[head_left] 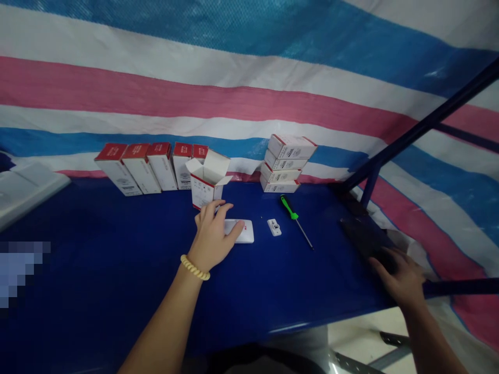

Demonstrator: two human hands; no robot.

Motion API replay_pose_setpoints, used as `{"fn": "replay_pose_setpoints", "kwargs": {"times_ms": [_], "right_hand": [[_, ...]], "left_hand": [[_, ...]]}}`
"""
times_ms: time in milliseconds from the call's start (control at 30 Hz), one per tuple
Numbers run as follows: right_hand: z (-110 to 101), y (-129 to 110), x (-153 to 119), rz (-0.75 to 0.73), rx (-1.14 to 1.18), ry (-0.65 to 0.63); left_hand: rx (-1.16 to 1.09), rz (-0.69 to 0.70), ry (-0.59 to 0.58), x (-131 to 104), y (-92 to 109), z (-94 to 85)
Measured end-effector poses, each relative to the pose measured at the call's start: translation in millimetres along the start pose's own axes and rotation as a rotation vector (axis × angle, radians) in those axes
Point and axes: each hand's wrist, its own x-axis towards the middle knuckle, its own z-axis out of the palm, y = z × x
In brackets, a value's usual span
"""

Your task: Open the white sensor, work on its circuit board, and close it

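My left hand (212, 228), wearing a coiled yellow band at the wrist, lies over a flat white plastic device (246, 235) with a small red mark. Its thumb rests on the device's top, while the fingers are apart and reach past the far edge. Just beyond those fingers stands a white and red box (202, 191) with its flaps up. At the far right, my right hand (403, 275) is curled over a black computer mouse (385, 259) on a dark pad (360, 236). A small white bracket-like part (274, 227) lies right of the device.
A green and black screwdriver (290, 208) lies right of the small part. Several white and red boxes (134, 169) stand in a row at the back left; others form a stack (286, 163). A white object (31, 187) sits far left. Blue metal bars (370, 187) border the blue table (249, 296) on the right.
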Motion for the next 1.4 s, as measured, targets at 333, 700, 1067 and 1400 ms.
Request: {"fn": "replay_pose_setpoints", "kwargs": {"times_ms": [333, 700, 1067, 1400], "right_hand": [[-3.4, -14.2, 9.0, 0.177, 0.134, -0.141], [-5.1, -36.0, 28.7, 0.112, 0.168, -0.158], [0.7, -30.7, 33.5, -0.319, -0.047, 0.116], [9.1, -26.7, 45.4, -0.292, -0.08, 0.187]], "left_hand": [[0.01, 0.031, -0.052, -2.3, 0.1, 2.0], [0.042, 0.037, -0.07, -1.9, -0.9, 1.3], [0.029, 0.026, -0.082, 9.8, -6.8, -0.6], [-0.088, 0.225, -0.003, 12.2, -7.7, -9.9]]}}
